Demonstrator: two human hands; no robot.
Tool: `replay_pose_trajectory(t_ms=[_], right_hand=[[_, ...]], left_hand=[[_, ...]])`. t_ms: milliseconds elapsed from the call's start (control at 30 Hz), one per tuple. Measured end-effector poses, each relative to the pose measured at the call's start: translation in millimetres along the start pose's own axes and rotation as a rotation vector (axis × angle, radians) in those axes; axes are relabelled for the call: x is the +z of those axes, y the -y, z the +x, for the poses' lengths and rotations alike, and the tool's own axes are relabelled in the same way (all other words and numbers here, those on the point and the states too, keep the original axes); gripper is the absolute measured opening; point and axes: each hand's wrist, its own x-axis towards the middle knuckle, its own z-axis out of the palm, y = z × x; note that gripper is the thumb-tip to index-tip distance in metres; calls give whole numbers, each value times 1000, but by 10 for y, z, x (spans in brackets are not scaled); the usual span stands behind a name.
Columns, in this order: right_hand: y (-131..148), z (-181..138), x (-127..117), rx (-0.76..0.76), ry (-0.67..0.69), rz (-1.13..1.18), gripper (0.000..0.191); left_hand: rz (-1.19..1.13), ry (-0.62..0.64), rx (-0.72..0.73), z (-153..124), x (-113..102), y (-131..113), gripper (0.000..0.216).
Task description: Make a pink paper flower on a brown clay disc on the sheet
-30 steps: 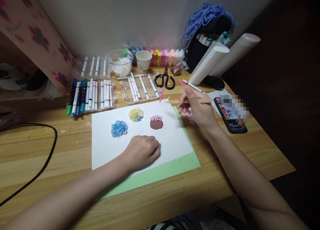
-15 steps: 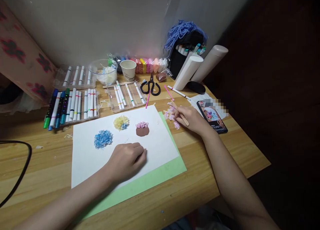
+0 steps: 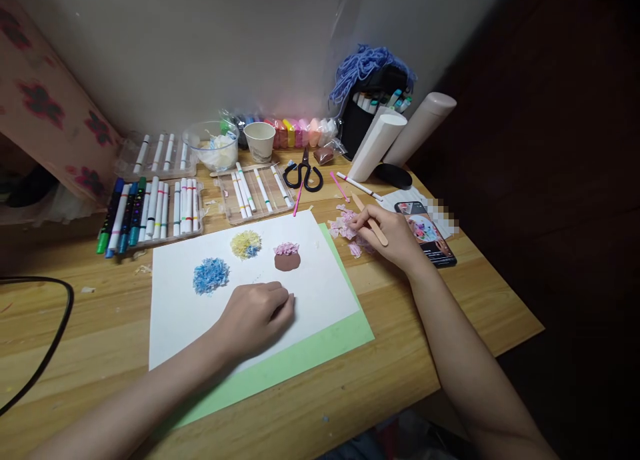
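Note:
In the head view, my right hand (image 3: 387,235) holds a flat wooden craft stick (image 3: 379,232) slanting across its fingers. Its fingertips are at a small heap of crumpled pink paper bits (image 3: 340,227) on the table. My left hand (image 3: 259,317) rests on the white sheet (image 3: 320,293) with its fingers curled in and nothing visible in them. Above it on the sheet are a brown round patch (image 3: 287,262) topped with pink bits, a blue shredded tuft (image 3: 211,276), and a yellow tuft (image 3: 244,243) with some blue.
Green paper (image 3: 300,357) lies under the sheet. Behind are marker trays (image 3: 255,210), black-handled scissors (image 3: 303,177), a paper cup (image 3: 260,140) and a clear bowl (image 3: 213,150). White bottles (image 3: 377,143) and a phone (image 3: 427,237) are at right; a black cable (image 3: 63,333) curves at left.
The view has shifted slightly, moving most things a little to the right. My right hand has moved slightly right with the craft stick, its fingers at the pink bits. My left hand stays on the sheet.

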Motion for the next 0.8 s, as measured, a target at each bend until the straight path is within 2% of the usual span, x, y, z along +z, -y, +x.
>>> replay_pose_trajectory(t_ms=[100,233,333,433,600,800], right_hand=[[-55,0,-5,-26,-45,20,6],[14,-5,11,8,-122,177,5],[163,-22,67,36,-121,313,11],[274,-53,136,56,-52,379,13],[286,-87,168,-39,-22,266,10],[248,-58,104,-75,4,58,9]], left_hand=[[-28,-9,-9,-13,-7,12,38],[-81,-61,-39,55,-112,37,33],[-131,-141,-78,248,-254,3,19],[-166,-207,-51,546,-357,-91,16],[-104,-220,1,992,-346,-242,15],[-153,-228,-29,1134,-325,-238,10]])
